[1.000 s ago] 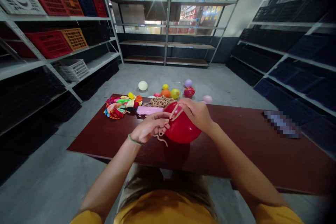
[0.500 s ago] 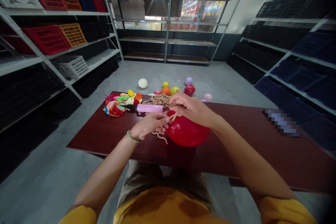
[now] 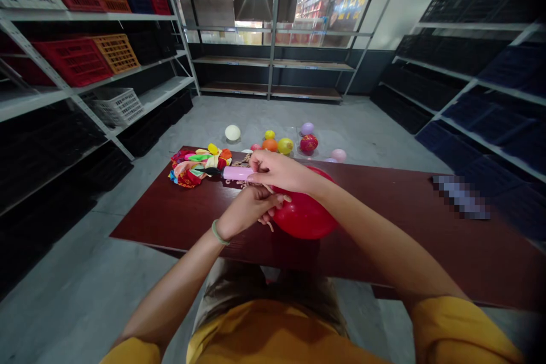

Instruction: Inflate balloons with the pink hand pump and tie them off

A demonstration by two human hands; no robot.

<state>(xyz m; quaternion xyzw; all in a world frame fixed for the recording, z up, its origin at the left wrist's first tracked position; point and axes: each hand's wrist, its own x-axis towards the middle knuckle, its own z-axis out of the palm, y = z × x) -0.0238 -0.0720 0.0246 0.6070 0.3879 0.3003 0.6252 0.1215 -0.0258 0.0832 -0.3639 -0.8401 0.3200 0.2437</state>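
Note:
A glossy red balloon, blown up, rests on the dark red table in front of me. My left hand is closed at the balloon's left side, pinching a beige string near its neck, which the fingers hide. Above and across it reaches my right hand, fingers pinched together on the string. That hand and forearm cover part of the balloon's top. Just beyond the right fingertips lies a pink-purple hand pump with a black nozzle. Most of the beige string pile is hidden behind my right hand.
Uninflated coloured balloons lie heaped at the table's left end. A pixelated flat object lies at its right. Several inflated balloons, including a white one, sit on the floor beyond. Shelves with crates stand around.
My right hand has moved left from the balloon's top, over my left hand towards the pump, and now covers the string pile. My left hand stays by the balloon's neck.

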